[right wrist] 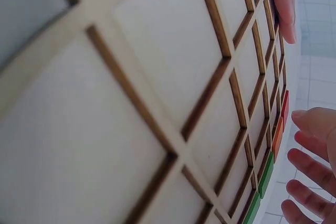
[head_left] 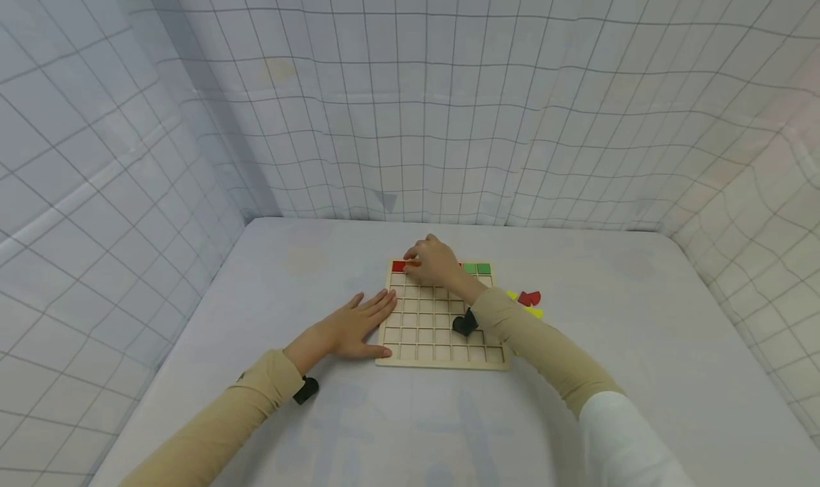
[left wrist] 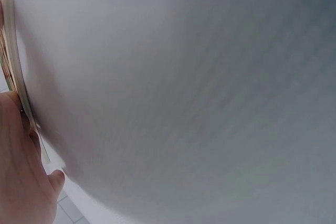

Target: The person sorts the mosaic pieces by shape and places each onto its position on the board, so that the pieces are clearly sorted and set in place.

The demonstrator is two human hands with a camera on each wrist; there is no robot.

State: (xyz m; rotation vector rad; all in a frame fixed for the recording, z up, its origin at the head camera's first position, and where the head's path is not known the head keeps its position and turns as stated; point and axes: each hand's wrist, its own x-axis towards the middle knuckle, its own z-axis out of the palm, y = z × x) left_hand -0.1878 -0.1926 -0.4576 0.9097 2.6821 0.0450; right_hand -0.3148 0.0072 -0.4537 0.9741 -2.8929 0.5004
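A wooden grid board [head_left: 442, 364] lies on the white table. My left hand [head_left: 354, 328] rests with spread fingers along its left edge, fingertips and thumb on the frame; in the left wrist view the hand [left wrist: 21, 171] is partly cut off. Over the board's far row, my right hand [head_left: 434, 261] pinches an orange tile [head_left: 415, 263] between thumb and index finger, close to a red tile [head_left: 398, 266] in the far left corner. Green tiles [head_left: 477, 268] fill the far right end. The right hand hides the middle of that row.
Loose red pieces [head_left: 529, 299] and yellow pieces [head_left: 534, 312] lie just right of the board, partly behind the right sleeve [head_left: 544, 352]. Black wrist cameras [head_left: 306, 390] sit at both cuffs. White gridded curtains [head_left: 435, 152] surround the table on three sides.
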